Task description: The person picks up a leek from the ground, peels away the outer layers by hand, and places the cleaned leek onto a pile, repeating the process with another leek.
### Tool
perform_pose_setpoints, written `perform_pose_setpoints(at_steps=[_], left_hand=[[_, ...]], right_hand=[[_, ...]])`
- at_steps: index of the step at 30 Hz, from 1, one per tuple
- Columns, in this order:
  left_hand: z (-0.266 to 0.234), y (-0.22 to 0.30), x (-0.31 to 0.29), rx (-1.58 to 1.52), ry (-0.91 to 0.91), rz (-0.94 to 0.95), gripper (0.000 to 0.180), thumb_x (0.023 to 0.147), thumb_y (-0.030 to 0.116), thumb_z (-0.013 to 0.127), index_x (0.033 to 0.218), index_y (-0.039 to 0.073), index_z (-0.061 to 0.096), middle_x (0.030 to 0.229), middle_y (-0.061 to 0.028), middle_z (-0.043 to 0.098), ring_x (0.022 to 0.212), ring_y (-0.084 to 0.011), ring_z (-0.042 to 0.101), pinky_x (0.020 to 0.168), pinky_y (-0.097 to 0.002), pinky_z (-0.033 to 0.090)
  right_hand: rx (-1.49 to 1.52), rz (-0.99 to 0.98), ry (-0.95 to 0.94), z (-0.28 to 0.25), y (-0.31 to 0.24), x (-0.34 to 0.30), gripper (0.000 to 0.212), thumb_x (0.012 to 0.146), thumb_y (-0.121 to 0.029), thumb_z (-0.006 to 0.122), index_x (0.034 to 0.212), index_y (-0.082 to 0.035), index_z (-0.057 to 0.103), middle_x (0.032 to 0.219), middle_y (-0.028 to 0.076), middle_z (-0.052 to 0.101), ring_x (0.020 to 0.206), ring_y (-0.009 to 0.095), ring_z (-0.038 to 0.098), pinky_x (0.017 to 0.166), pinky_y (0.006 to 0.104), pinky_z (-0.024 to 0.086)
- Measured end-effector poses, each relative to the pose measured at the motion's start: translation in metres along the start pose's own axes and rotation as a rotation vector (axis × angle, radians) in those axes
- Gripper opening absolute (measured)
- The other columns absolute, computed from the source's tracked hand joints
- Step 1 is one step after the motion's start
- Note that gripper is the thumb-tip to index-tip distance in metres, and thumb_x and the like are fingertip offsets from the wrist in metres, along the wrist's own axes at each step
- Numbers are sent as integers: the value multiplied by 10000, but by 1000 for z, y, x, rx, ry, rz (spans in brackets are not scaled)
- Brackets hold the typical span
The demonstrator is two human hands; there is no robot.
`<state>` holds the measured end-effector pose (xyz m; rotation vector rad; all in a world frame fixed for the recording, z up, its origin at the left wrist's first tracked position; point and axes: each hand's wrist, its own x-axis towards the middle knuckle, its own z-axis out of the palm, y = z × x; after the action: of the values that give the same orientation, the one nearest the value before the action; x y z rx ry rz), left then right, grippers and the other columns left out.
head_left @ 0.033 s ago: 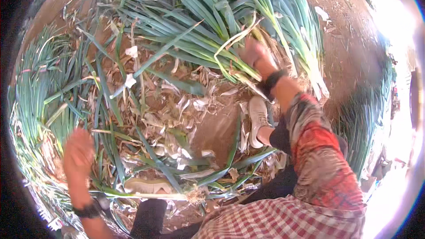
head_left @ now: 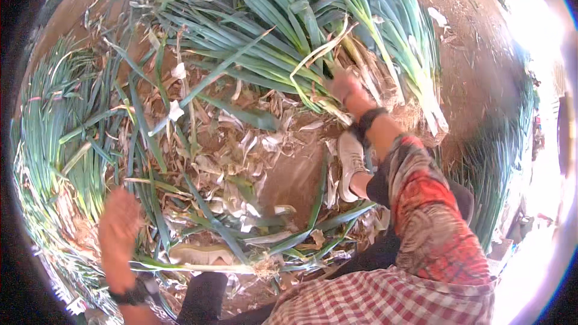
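My right hand reaches to the near edge of a big heap of leeks. Its fingers look curled round a green leek stalk, partly hidden by the hand and blurred. Pale root ends of other leeks lie just to its right. My left hand is over the left side, smeared by motion, and no held thing shows in it; its finger pose is unclear. Near its wrist, a single peeled leek with a rooty end lies crosswise. Farther left lies another pile of leeks.
Torn leaves and pale peelings litter the brown ground between the piles. My light shoes stand among them. At the right lies another leek pile. A checked red-and-white cloth covers my lap.
My left hand has shifted down and a little to the right. My right hand has drawn slightly nearer to me, and the stalk ends beside it have shifted a little.
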<state>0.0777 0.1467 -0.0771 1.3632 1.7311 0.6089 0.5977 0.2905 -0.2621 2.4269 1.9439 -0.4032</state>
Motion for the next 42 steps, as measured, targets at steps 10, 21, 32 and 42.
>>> perform_pose_setpoints(at_steps=[10, 21, 32, 42], left_hand=[[43, 33, -73, -631, 0, -636, 408, 787, 324, 582, 1034, 16, 479, 911, -130, 561, 769, -230, 589, 678, -322, 495], [-32, 73, -125, -486, 130, -423, 274, 823, 244, 540, 960, 6, 549, 892, -142, 565, 725, -173, 571, 641, -292, 474], [-41, 68, -158, -986, 302, 157, 313, 774, 199, 643, 1006, 34, 514, 876, -28, 550, 825, -137, 550, 709, -309, 466], [-17, 36, -152, -1216, 402, 62, 393, 777, 374, 612, 959, 35, 534, 767, -97, 590, 681, -189, 574, 643, -302, 470]], right_hand=[[407, -173, 36, 61, -14, -27, 357, 736, -262, 602, 980, -18, 509, 835, 151, 602, 755, 309, 581, 683, 401, 455], [1565, -439, -603, -77, -216, -198, 289, 793, -99, 590, 1060, -6, 527, 851, 10, 569, 750, 77, 516, 640, 214, 421], [1521, -721, -920, -125, -293, -363, 340, 769, -146, 631, 1063, -28, 508, 988, 62, 547, 859, 126, 529, 723, 275, 451], [1335, -750, -920, -133, -337, -370, 259, 809, -156, 584, 1020, -17, 531, 878, 28, 585, 773, 90, 531, 685, 236, 445]])
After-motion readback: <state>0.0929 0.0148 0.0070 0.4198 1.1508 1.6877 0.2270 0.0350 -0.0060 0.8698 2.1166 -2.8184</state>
